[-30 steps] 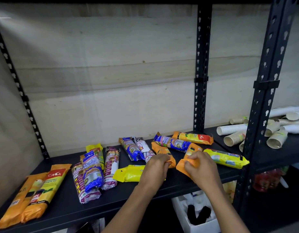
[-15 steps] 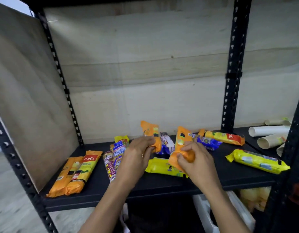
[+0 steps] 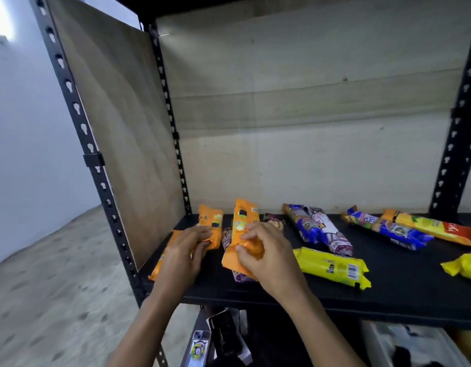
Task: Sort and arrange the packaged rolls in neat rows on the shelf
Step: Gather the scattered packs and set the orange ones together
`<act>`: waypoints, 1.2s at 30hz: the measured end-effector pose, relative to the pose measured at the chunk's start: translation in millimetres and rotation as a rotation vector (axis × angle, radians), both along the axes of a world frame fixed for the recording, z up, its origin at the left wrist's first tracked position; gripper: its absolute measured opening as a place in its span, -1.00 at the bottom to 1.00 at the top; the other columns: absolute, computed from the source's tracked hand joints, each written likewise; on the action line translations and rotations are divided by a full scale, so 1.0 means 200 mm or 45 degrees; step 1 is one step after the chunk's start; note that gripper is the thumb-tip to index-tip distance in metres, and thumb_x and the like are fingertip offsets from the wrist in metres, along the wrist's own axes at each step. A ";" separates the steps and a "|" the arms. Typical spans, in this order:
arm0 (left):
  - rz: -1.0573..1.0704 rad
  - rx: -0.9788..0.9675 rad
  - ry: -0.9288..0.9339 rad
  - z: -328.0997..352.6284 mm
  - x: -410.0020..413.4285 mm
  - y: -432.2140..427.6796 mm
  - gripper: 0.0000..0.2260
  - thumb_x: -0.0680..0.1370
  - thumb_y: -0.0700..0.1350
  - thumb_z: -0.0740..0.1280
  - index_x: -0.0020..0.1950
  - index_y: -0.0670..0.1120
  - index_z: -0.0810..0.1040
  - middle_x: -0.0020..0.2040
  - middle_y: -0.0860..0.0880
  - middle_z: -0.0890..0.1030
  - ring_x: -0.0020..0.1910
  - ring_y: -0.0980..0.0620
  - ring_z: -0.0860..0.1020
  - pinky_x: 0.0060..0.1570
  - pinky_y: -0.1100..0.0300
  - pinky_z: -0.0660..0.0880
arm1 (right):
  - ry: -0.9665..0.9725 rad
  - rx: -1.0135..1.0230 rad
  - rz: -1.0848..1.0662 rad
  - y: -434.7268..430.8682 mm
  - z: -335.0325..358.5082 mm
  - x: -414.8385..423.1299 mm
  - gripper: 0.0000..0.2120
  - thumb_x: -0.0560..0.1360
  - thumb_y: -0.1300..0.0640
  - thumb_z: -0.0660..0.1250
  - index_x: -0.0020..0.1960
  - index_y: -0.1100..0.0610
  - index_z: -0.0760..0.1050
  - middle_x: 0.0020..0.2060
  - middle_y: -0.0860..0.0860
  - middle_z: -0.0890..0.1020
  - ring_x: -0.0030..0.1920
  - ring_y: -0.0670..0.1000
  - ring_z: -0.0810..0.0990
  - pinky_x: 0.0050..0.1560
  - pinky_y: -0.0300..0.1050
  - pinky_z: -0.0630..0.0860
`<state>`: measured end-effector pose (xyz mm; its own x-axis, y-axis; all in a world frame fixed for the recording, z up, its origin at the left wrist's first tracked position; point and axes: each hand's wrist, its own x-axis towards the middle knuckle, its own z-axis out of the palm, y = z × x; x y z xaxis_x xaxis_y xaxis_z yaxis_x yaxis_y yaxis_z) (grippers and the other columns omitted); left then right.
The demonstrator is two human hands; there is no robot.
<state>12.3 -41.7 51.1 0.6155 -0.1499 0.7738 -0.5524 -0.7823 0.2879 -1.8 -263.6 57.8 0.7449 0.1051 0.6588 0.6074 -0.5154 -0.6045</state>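
Observation:
My left hand (image 3: 184, 251) grips one orange packaged roll (image 3: 212, 226) by its near end, held over the left part of the black shelf (image 3: 388, 292). A second orange roll (image 3: 241, 229) is gripped at its lower end by my right hand (image 3: 266, 254). Both rolls point away from me and tilt upward. Beneath my left hand lie two more orange rolls (image 3: 163, 263) near the shelf's left side. A purple-and-brown roll (image 3: 242, 276) peeks out under my right hand. Further right lie a yellow roll (image 3: 332, 267), a blue roll (image 3: 302, 223) and a white-blue roll (image 3: 332, 234).
At the right of the shelf lie a blue roll (image 3: 393, 230), an orange-red roll (image 3: 438, 229) and a yellow roll (image 3: 464, 267) cut by the frame edge. A wooden panel (image 3: 123, 123) closes the shelf's left side. Black uprights (image 3: 91, 160) frame it. Phones (image 3: 223, 337) sit below.
Both hands have carried their orange rolls leftward, over the sorted orange rolls and the purple ones. The view has swung left and closer to the shelf.

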 end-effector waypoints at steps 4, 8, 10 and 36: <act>0.022 -0.056 -0.023 -0.05 -0.01 0.10 -0.81 0.51 -0.34 0.42 0.08 -0.15 0.66 0.12 0.02 0.65 0.17 0.14 0.59 0.21 0.31 0.47 | 0.029 -0.058 0.098 0.13 -0.01 0.02 -0.84 0.48 0.03 0.45 0.00 -0.01 0.51 0.12 -0.17 0.50 0.16 -0.22 0.45 0.10 -0.48 0.30; 0.053 -0.081 -0.016 -0.10 0.00 0.20 -0.83 0.51 -0.35 0.40 0.06 -0.16 0.65 0.12 0.02 0.64 0.17 0.15 0.57 0.21 0.28 0.48 | 0.094 -0.145 0.120 0.25 -0.07 0.05 -0.84 0.49 -0.01 0.42 0.01 -0.03 0.49 0.13 -0.17 0.48 0.15 -0.19 0.43 0.03 -0.48 0.30; 0.065 -0.099 -0.006 -0.13 0.01 0.23 -0.82 0.52 -0.36 0.39 0.07 -0.15 0.64 0.13 0.03 0.63 0.19 0.13 0.57 0.21 0.25 0.49 | 0.121 -0.188 0.122 0.29 -0.10 0.08 -0.83 0.50 -0.02 0.41 0.04 -0.02 0.49 0.14 -0.15 0.47 0.16 -0.16 0.43 0.04 -0.40 0.33; 0.089 -0.154 0.479 -0.29 0.04 0.36 -0.73 0.60 -0.17 0.25 0.21 0.13 0.36 0.35 0.25 0.43 0.20 0.25 0.50 0.03 0.13 0.56 | 0.373 -0.790 -0.082 0.55 -0.27 0.26 -0.51 0.64 -0.01 0.20 0.51 0.10 0.22 0.49 0.12 0.21 0.40 0.19 0.24 0.24 0.04 0.42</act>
<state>19.6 30.5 -7.2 0.8647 -0.0188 0.5019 -0.3372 -0.7623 0.5524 50.7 -153.0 3.9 0.9006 0.3472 0.2614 0.4203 -0.8489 -0.3204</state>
